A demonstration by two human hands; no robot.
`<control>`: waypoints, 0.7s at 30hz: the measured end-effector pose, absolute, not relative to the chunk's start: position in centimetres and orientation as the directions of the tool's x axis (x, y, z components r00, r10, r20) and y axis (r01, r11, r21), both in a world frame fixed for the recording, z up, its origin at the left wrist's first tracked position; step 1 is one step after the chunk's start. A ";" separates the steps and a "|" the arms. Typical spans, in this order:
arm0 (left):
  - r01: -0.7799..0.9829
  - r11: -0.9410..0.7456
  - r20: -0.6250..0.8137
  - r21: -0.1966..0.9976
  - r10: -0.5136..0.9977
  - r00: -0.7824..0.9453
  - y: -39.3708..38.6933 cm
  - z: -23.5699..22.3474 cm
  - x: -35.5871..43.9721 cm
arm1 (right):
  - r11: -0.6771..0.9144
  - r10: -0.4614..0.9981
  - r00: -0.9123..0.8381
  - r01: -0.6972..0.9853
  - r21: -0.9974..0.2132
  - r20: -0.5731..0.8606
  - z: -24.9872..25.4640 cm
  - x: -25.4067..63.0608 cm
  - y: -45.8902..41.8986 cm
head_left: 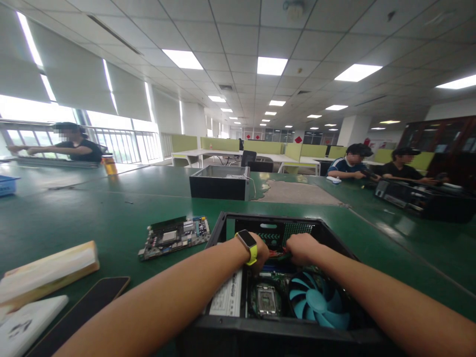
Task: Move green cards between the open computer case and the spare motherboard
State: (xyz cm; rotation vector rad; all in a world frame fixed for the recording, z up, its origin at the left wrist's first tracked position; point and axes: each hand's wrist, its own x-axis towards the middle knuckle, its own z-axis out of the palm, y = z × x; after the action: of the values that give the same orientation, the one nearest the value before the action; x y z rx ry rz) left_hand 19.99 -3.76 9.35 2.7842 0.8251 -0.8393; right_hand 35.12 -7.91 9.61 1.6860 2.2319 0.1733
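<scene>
A black computer case (260, 329) lies open in front of me, and both my hands reach down into it. My left hand (261, 252), below a yellow-green watch (248, 243), has its fingers curled downward; what they hold, if anything, is hidden. My right hand (302, 248) is closed at the end of red cables (278, 254) that run between the two hands. Below them a green motherboard shows a metal CPU socket (267, 300). A light-blue fan (318, 301) is on its right, and a white-labelled power supply (226, 297) on its left.
Left of the case lies a loose motherboard (178, 237). Nearer me are a long pale box (50, 270), a white box (29, 325) and a dark phone-like slab (84, 312). Another case (219, 186) stands ahead. Co-workers (349, 166) sit at right and far left.
</scene>
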 end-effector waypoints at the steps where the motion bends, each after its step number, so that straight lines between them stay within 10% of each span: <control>1: 0.529 -0.845 -0.587 -0.076 0.466 0.662 -4.0 9.6 20.0 | 0.293 0.951 -0.244 0.909 0.297 -0.190 9.6 35.1 -7.9; 21: 0.471 -0.860 -0.645 -0.196 0.475 0.599 -5.2 11.0 20.0 | 0.315 0.944 -0.266 0.902 0.295 -0.195 9.1 35.5 -7.7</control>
State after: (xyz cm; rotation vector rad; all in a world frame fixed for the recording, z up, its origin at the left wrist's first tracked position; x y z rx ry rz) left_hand 20.00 -5.15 11.01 2.8139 0.8326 -1.1374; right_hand 35.51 -7.75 9.14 1.6547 2.2551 0.1765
